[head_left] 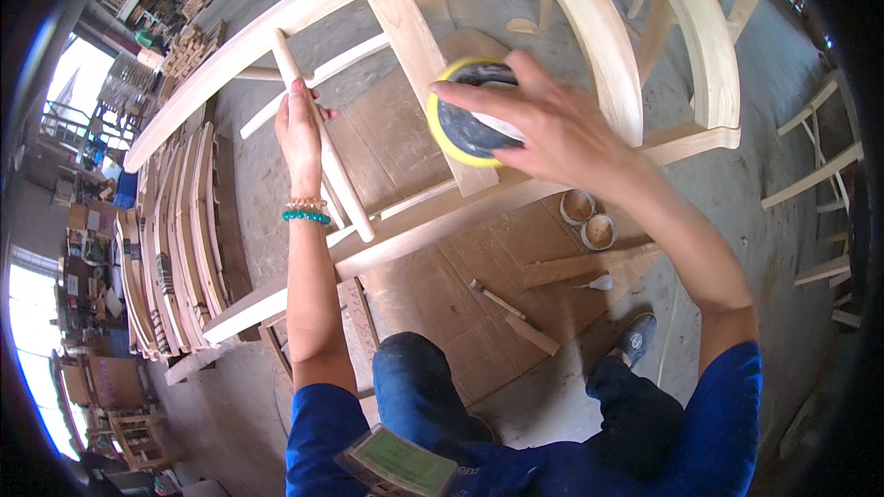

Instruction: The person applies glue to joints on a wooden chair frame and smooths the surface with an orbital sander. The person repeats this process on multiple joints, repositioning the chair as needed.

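Right hand (562, 129) spread wide over the top, fingers and thumb bent round its edge, the person has hold of a round tool (465, 124) with a dark body and a yellow rim, set over the flat slat (405, 28) of a wooden frame (442, 228); whether it touches the wood cannot be told. Left hand (299, 133) is closed round a slim rod (342, 175) of that frame, thumb along it. The frame lies in front of the person, raised above the floor (718, 221), its long rails slanting across the view. As far as can be judged, the joining is largely done, since rails, slat and curved pieces (615, 46) sit together; the wood is bare, with no paint or varnish showing, and how much of it has been worked over is unclear. It looks pale and fairly even, with faint grain and rounded edges. Below lies brown cardboard (451, 285), bearing two small tubs (599, 232) of tan stuff and a white bottle (603, 283). Farther left stand stacked curved wooden parts (189, 239); more chair frames (820, 175) stand at the right.
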`<action>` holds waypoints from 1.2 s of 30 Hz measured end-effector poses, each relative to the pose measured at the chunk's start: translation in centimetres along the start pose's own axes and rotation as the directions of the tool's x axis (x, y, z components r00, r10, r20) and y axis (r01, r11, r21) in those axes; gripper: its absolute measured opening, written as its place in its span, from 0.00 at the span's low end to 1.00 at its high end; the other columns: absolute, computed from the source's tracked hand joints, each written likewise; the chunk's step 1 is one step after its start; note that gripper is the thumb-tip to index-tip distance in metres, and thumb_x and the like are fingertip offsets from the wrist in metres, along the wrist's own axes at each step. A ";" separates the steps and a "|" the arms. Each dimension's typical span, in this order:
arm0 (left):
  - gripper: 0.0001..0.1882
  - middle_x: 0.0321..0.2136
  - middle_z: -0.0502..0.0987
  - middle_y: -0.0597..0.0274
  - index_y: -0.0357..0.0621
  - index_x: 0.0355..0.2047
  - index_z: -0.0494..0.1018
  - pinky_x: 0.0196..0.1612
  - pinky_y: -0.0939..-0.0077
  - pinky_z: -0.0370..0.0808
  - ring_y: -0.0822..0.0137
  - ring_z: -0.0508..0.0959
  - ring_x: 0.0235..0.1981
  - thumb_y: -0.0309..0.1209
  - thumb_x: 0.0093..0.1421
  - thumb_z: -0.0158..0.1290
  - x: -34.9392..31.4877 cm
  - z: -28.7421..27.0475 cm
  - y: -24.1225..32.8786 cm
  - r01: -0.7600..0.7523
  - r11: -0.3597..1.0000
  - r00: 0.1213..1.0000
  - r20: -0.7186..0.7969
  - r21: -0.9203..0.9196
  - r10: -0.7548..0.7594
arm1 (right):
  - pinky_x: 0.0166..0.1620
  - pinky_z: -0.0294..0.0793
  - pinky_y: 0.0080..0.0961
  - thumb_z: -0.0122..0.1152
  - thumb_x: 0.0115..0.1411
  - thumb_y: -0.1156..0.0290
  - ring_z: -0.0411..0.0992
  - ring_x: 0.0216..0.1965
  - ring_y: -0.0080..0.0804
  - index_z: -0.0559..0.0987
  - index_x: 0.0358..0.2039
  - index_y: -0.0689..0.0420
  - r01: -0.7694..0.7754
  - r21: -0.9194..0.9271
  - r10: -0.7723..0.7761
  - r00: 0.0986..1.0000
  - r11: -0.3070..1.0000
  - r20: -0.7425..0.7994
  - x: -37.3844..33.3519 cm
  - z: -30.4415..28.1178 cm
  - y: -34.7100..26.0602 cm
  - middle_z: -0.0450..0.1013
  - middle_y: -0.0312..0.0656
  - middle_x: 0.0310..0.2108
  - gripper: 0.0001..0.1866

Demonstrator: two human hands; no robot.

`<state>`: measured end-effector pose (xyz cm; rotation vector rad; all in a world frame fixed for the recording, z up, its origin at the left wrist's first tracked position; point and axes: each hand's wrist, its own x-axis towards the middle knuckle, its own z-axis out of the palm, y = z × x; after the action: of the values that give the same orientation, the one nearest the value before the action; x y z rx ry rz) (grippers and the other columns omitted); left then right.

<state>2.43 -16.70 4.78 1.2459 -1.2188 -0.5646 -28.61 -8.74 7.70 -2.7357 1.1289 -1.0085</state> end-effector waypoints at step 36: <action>0.25 0.12 0.66 0.64 0.38 0.29 0.68 0.21 0.80 0.66 0.74 0.68 0.14 0.51 0.64 0.43 -0.6 0.3 1.0 -0.015 0.994 1.000 -0.020 0.112 0.017 | 0.34 0.78 0.26 0.72 0.44 0.66 0.72 0.30 0.29 0.68 0.57 0.23 -0.048 -0.151 0.016 0.978 0.987 -0.209 4.6 2.9 1.6 0.67 0.37 0.33 0.39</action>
<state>1.67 -16.01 5.38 1.3318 -1.2560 -0.4756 -25.48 -13.47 7.63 -2.7697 1.3308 -1.2787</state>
